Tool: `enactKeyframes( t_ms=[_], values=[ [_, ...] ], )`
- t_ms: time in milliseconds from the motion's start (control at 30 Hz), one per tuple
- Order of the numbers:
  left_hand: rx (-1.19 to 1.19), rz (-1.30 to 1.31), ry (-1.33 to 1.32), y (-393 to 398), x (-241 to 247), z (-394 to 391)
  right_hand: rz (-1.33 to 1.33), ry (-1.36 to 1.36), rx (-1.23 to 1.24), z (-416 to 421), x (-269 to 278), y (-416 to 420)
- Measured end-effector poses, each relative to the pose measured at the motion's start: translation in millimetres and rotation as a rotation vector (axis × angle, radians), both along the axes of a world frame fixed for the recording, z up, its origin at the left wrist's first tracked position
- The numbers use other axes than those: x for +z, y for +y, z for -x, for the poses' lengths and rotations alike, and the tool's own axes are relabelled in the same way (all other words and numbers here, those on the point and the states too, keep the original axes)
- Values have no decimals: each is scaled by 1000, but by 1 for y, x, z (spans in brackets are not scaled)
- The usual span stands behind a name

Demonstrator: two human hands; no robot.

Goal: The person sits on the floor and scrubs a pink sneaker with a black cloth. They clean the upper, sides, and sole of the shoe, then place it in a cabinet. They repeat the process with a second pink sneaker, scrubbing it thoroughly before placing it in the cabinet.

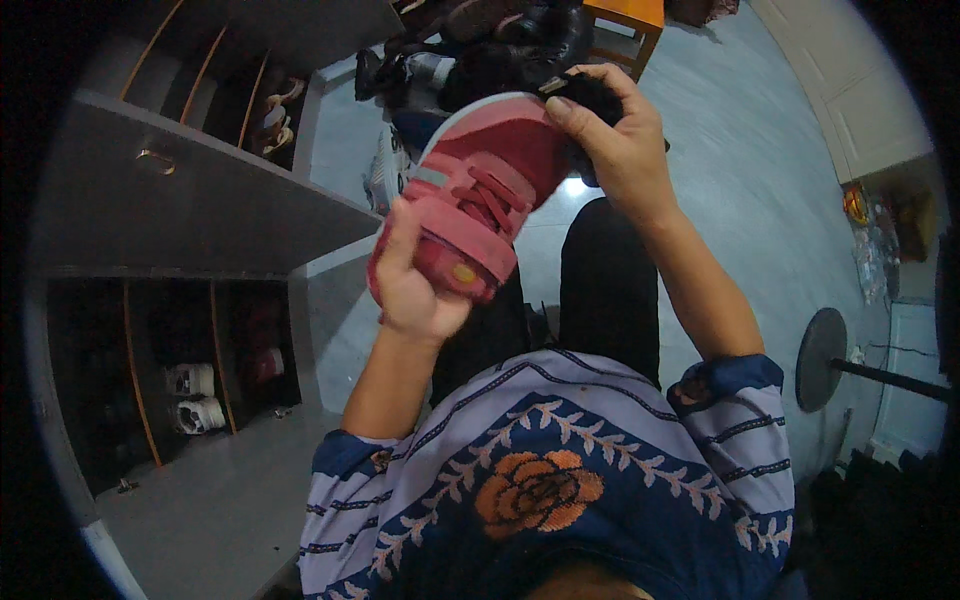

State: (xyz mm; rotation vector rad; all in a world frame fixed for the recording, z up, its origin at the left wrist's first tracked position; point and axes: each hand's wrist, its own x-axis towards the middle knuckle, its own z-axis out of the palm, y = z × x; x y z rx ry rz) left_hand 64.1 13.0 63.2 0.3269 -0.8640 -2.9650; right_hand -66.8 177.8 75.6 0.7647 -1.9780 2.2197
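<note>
A pink and red sneaker with laces, a wide strap and a pale sole edge is held up above my knees. My left hand grips it around the lower end, near a round yellow mark. At the other end, my right hand pinches a black fuzzy item between thumb and fingers. A small metallic piece shows by the thumb. The black item lies against the sneaker's toe end; its full shape is hidden by the hand, and I cannot tell what it is.
On the left, a dark shoe cabinet has its fronts tipped out, with white shoes in the lower compartment and pale shoes above. Several dark shoes pile up ahead beside a wooden stool. A round-based stand is at right.
</note>
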Motion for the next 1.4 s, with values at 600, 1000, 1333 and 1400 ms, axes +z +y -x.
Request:
enactKeyframes(
  t_ms=[600,1000,1333,1400],
  values=[
    [-25,-321,24,-54,-30,4,-94,344,-200,-15,-42,-68],
    [-81,-411,131,-48,-13,-11,-41,609,-79,-29,1,-73],
    [-169,-605,133,-49,-48,8,-356,667,-174,-2,-9,-97],
    [-176,-589,144,-55,-57,11,-384,637,-180,-2,-16,-99]
  ],
)
